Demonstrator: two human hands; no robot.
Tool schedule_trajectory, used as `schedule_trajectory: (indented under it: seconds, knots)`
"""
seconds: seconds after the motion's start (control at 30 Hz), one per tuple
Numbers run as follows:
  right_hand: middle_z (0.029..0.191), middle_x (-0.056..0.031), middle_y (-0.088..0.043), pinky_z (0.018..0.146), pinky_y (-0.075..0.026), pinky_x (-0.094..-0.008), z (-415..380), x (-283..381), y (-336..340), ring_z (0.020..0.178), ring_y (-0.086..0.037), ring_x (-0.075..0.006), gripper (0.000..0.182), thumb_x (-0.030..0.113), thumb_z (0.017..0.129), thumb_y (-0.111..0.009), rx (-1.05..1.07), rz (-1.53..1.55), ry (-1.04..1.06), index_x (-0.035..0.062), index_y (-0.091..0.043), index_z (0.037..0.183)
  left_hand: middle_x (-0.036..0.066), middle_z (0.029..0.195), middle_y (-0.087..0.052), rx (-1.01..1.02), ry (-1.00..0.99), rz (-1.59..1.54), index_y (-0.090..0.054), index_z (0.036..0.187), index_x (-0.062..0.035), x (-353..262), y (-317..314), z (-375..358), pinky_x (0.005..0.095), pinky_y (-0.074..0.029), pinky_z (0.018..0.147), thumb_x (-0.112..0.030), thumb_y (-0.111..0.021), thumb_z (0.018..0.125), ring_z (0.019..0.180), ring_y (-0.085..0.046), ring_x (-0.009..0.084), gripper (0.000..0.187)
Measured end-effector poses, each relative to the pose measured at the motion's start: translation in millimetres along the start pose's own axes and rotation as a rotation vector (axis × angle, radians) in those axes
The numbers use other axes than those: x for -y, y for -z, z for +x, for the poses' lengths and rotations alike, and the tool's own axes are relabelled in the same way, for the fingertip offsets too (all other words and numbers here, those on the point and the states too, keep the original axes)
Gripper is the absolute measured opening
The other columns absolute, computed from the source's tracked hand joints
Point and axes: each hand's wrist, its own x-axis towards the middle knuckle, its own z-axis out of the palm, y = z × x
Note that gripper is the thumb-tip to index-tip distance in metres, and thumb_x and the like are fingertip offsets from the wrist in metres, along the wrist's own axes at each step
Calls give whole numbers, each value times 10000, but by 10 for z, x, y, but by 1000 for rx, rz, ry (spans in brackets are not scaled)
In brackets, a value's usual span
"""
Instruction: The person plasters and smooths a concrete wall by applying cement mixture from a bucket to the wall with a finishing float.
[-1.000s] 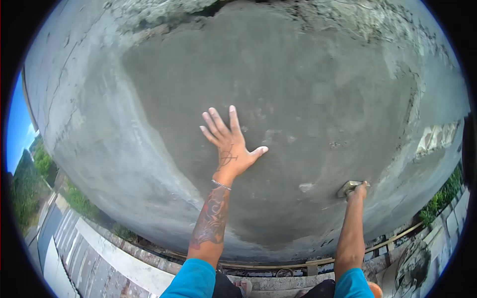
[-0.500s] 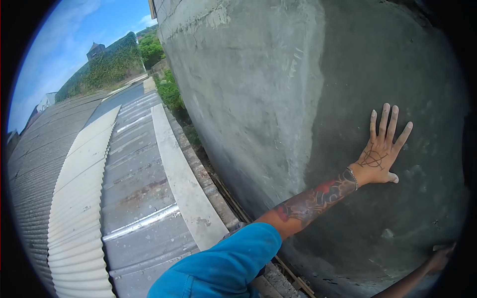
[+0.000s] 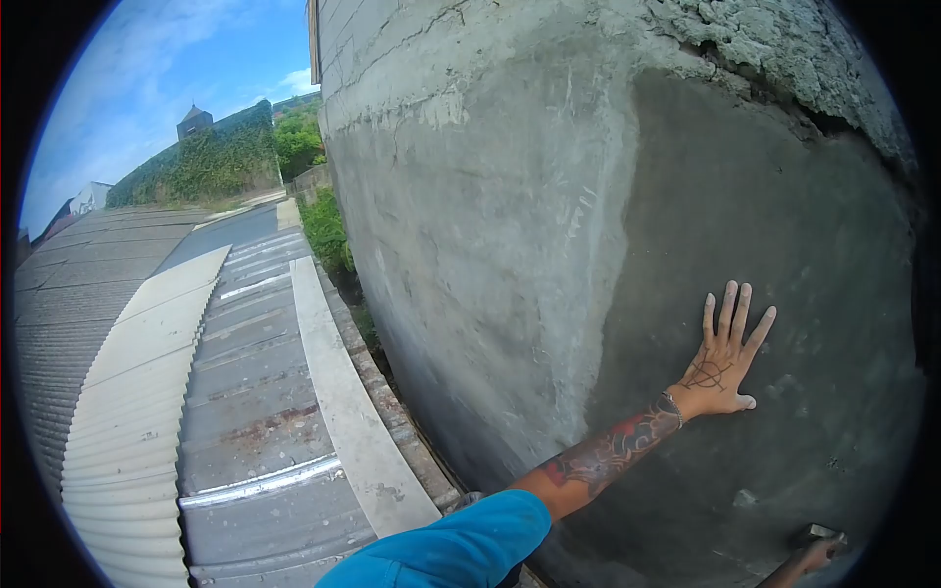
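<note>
My left hand [image 3: 720,367] lies flat on the dark, damp-looking plaster of the wall [image 3: 676,225], fingers spread upward and thumb out to the right. It holds nothing; a bracelet circles the wrist below it. Down at the lower right edge, my right hand [image 3: 816,557] is closed around a small tool with a greyish end [image 3: 821,533], close to the wall. Shadow and the frame's dark border hide most of that tool, so its kind cannot be made out. Paler, drier plaster [image 3: 490,216] covers the wall's left part.
Rough, broken masonry [image 3: 784,59] with a dark crack runs along the wall's top right. To the left lie a metal roof [image 3: 260,392], a cream corrugated sheet [image 3: 137,392] and a flat pale strip [image 3: 358,412]. A narrow brick ledge [image 3: 392,402] borders the wall.
The view has tilted upward, bringing the broken masonry into sight. My left hand appears lower in the frame but stays flat on the wall. More of my right hand and its tool shows.
</note>
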Motion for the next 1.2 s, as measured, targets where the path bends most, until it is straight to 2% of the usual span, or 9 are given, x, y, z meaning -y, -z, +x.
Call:
schedule_trajectory:
  seconds: [0.13,0.3,0.43,0.53,0.7,0.83,0.97,1.1,1.2]
  knots:
    - [1373,-125,-566,1006,-450,-364,923,473,-373,1230,-556,-298,628,515,955,-540,51,-408,681,31,-539,1354,378,1539,89,20,-1,7,-15,1558,-70,0,-17,16,702,44,1103,-433,-871,552,1426,123,557,1370]
    - [1374,-126,-569,1039,-423,-374,495,679,-271,1249,-544,-319,650,554,939,-540,148,-282,903,56,-550,1358,395,1528,102,39,-7,30,-16,1557,-63,4,-24,13,713,60,1088,-435,-863,559,1415,133,575,1361]
    - [1358,-147,-577,1025,-433,-385,85,-140,61,1227,-562,-325,620,523,972,-501,-78,-275,653,28,-554,1341,402,1523,114,50,-16,46,-19,1555,-58,31,-16,16,714,72,1083,-449,-861,565,1406,148,584,1358]
    - [1254,-215,-615,878,-537,-428,535,-1280,268,1043,-655,-342,754,543,886,-645,-45,-293,-18,-101,-538,1264,402,1523,120,71,4,33,-19,1555,-58,10,-8,9,716,70,1082,-464,-859,569,1404,151,586,1358]
    - [1181,-226,-624,751,-591,-413,-51,-738,172,934,-675,-315,636,424,886,-687,-56,142,-479,-133,-552,1162,400,1523,101,20,-34,20,-13,1555,-72,55,-54,-3,722,60,1081,-477,-859,569,1408,139,583,1361]
    - [1219,-246,-584,886,-517,-426,-640,1554,-82,1035,-615,-355,652,469,898,-651,58,-61,409,-23,-491,1295,397,1514,151,85,-5,112,-21,1546,-53,-12,12,26,725,58,1069,-504,-853,598,1401,184,564,1340]
    - [1315,-211,-534,1012,-410,-457,-852,1897,-118,1252,-472,-380,727,580,921,-560,-19,-143,837,22,-471,1380,352,1539,155,55,-41,252,17,1546,-42,-43,-79,39,661,73,1102,-662,-783,650,1429,171,509,1352]
    - [1399,-187,-468,1050,-378,-469,-719,645,110,1303,-431,-364,689,528,949,-537,-96,-138,360,47,-408,1425,323,1551,165,54,-48,307,48,1551,-71,-36,-81,2,651,78,1114,-695,-771,634,1435,201,482,1379]
    - [1334,-270,-497,1021,-415,-465,-724,-425,362,1225,-502,-404,637,452,966,-534,-146,-117,-516,65,-338,1432,326,1543,180,78,-45,325,52,1548,-63,-56,-73,-27,667,65,1111,-726,-752,625,1426,211,494,1392]
